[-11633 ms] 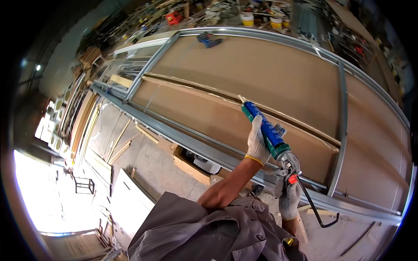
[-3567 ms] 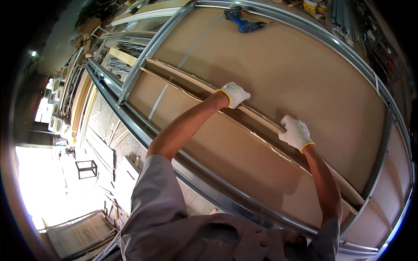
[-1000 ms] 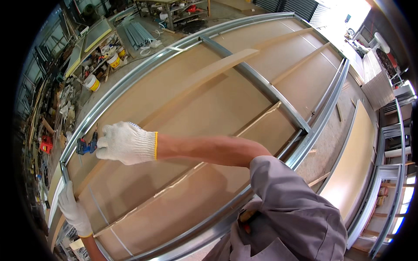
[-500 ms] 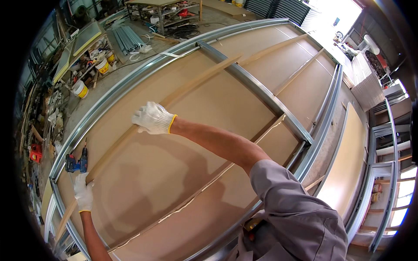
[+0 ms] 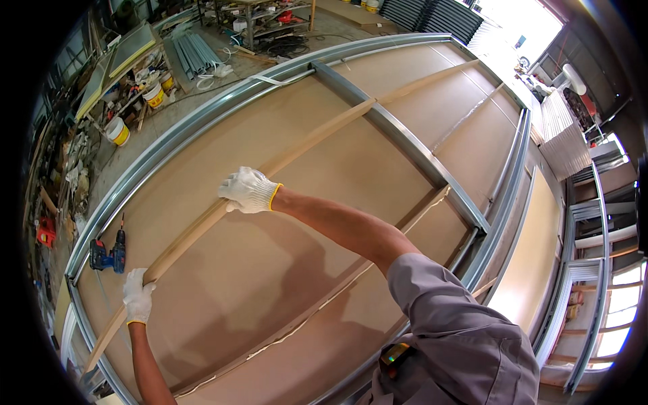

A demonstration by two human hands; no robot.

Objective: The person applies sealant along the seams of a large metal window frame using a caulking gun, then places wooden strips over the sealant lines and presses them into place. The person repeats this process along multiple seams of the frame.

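A long, thin wooden strip [image 5: 187, 244] runs slantwise over the brown board [image 5: 223, 297] inside a large metal frame [image 5: 182, 129]. My left hand [image 5: 138, 297], in a white knit glove, grips it near its lower left end. Farther up, my right hand [image 5: 248, 190], gloved with a yellow cuff, has its fingers wrapped over the same strip. The strip's far end reaches the metal crossbar [image 5: 405, 145], close to the end of another wooden strip [image 5: 432, 81]. Just beyond my left hand, a blue and black cordless drill [image 5: 109, 255] lies on the board.
Another wooden strip with a pale ragged edge [image 5: 310, 314] lies nearer me. Buckets [image 5: 118, 131], metal channels [image 5: 194, 54] and scrap crowd the floor on the left. On the right are a loose panel [image 5: 525, 243], metal frames [image 5: 584, 283] and stacked panels [image 5: 565, 131].
Both hands have shifted the wooden strip rightward, toward me, relative to the drill. Its far end, which overlapped the crossbar, now lines up with the other strip. The view has shifted slightly.
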